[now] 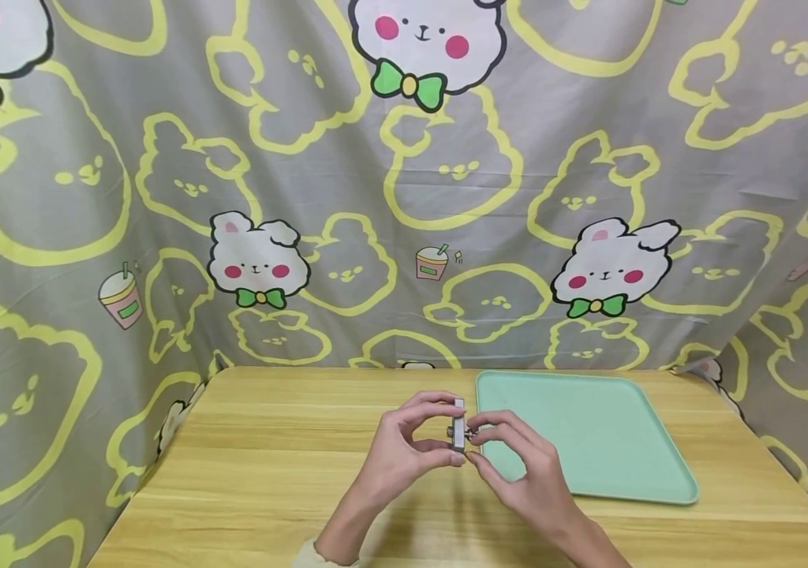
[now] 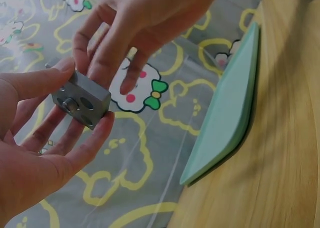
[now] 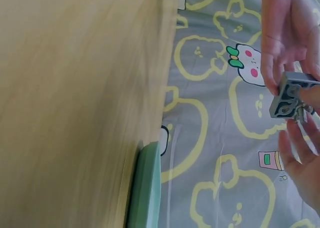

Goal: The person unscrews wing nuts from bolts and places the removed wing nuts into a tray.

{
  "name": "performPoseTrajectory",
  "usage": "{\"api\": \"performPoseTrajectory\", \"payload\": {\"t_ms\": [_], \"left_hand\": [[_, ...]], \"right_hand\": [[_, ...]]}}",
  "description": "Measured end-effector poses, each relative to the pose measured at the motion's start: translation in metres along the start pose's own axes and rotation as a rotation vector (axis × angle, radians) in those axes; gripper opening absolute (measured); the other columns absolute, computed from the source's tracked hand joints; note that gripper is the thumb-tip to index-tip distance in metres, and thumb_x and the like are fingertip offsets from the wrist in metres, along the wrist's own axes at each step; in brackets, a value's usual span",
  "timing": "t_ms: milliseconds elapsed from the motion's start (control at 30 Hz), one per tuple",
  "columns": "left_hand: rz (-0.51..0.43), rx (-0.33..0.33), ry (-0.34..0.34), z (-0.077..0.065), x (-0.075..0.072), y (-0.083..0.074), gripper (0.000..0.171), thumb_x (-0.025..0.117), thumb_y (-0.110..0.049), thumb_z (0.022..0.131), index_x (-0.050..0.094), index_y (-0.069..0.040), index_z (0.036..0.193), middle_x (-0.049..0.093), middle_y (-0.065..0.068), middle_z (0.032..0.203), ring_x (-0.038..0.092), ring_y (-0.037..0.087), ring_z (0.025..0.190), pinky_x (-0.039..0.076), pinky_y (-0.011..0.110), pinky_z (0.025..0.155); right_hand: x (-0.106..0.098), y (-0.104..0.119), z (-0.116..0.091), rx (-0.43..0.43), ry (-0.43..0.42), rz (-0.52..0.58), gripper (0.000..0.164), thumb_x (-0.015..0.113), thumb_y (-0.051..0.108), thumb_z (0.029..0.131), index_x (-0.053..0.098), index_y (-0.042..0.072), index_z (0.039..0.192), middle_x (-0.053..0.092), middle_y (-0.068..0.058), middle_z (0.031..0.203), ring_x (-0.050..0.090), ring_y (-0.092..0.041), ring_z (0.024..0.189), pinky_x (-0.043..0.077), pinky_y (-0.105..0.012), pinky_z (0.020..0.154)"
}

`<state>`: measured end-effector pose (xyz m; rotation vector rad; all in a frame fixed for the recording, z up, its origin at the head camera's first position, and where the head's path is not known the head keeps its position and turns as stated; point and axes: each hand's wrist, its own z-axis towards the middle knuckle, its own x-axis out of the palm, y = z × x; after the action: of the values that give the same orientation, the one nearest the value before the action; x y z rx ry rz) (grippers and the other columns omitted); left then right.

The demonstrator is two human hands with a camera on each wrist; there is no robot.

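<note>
The left hand [image 1: 397,447] grips a metal block [image 2: 81,92]; the right hand [image 1: 533,467] pinches its bolt [image 3: 301,113], apparently adjusting. Next calls for steady alignment between the hands.

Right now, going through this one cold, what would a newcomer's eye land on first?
Probably the gray cloth with white cartoon animals and yellow outlines, hanging behind the table and filling most of the head view. Next, the small gray block, gripped in the left hand near the table's middle, with the right hand close beside it. Then the mint-green tray on the table's right side.
</note>
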<state>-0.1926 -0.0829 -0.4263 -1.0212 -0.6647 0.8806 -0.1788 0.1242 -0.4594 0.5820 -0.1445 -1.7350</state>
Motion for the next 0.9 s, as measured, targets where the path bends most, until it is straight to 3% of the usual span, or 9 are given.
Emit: {"api": "performPoseTrajectory", "payload": {"t_ms": [100, 167, 300, 433, 533, 733, 900], "left_hand": [[0.022, -0.002, -0.012, 0.0, 0.0, -0.001, 0.047, 0.083, 0.012, 0.078, 0.071, 0.002, 0.122, 0.056, 0.018, 0.137, 0.059, 0.028, 0.121, 0.063, 0.047, 0.088], [0.039, -0.005, -0.015, 0.0, 0.0, -0.001, 0.046, 0.083, 0.011, 0.078, 0.071, 0.002, 0.122, 0.056, 0.016, 0.136, 0.059, 0.029, 0.121, 0.064, 0.047, 0.088], [0.069, -0.014, -0.022, 0.0, 0.002, -0.001, 0.046, 0.085, 0.009, 0.077, 0.072, 0.002, 0.12, 0.058, 0.013, 0.136, 0.06, 0.028, 0.121, 0.064, 0.046, 0.087], [0.094, -0.022, -0.013, -0.001, 0.003, 0.0, 0.045, 0.085, 0.009, 0.077, 0.073, 0.001, 0.12, 0.058, 0.011, 0.136, 0.059, 0.028, 0.122, 0.064, 0.046, 0.087], [0.122, -0.023, 0.008, -0.002, 0.005, 0.0, 0.044, 0.084, 0.009, 0.078, 0.074, -0.002, 0.12, 0.058, 0.009, 0.137, 0.058, 0.029, 0.123, 0.064, 0.046, 0.088], [0.179, -0.026, 0.023, -0.003, 0.008, 0.001, 0.043, 0.083, 0.009, 0.079, 0.075, -0.007, 0.119, 0.058, 0.004, 0.136, 0.057, 0.028, 0.124, 0.064, 0.045, 0.088], [0.19, -0.011, 0.034, -0.002, 0.009, 0.004, 0.043, 0.085, 0.006, 0.079, 0.075, -0.006, 0.119, 0.058, 0.009, 0.137, 0.057, 0.028, 0.124, 0.064, 0.045, 0.088]], "right_hand": [[-0.003, 0.005, 0.0, 0.162, 0.019, 0.099, 0.031, 0.077, -0.013, 0.084, 0.067, 0.006, 0.106, 0.067, -0.014, 0.114, 0.067, -0.024, 0.103, 0.06, -0.024, 0.09], [-0.005, 0.008, 0.001, 0.307, 0.018, 0.171, 0.028, 0.072, -0.013, 0.089, 0.066, 0.005, 0.109, 0.066, -0.016, 0.116, 0.068, -0.023, 0.106, 0.062, -0.028, 0.088], [-0.009, 0.01, 0.005, 0.599, 0.005, 0.268, 0.015, 0.064, 0.001, 0.1, 0.064, -0.001, 0.115, 0.066, -0.02, 0.116, 0.07, -0.021, 0.107, 0.065, -0.036, 0.083], [-0.012, 0.008, 0.009, 0.861, 0.023, 0.386, 0.028, 0.064, 0.015, 0.103, 0.064, -0.006, 0.121, 0.066, -0.023, 0.117, 0.072, -0.024, 0.101, 0.066, -0.042, 0.08], [-0.014, 0.008, 0.01, 1.011, 0.067, 0.493, 0.038, 0.066, 0.022, 0.103, 0.062, -0.007, 0.126, 0.068, -0.021, 0.118, 0.071, -0.027, 0.101, 0.065, -0.043, 0.084], [-0.017, 0.007, 0.009, 1.078, 0.147, 0.632, 0.043, 0.064, 0.019, 0.104, 0.057, -0.013, 0.132, 0.07, -0.016, 0.116, 0.07, -0.024, 0.103, 0.064, -0.038, 0.088], [-0.02, 0.007, 0.008, 1.087, 0.146, 0.655, 0.04, 0.066, 0.014, 0.102, 0.057, -0.014, 0.129, 0.07, -0.013, 0.113, 0.069, -0.022, 0.101, 0.064, -0.035, 0.086]]}}
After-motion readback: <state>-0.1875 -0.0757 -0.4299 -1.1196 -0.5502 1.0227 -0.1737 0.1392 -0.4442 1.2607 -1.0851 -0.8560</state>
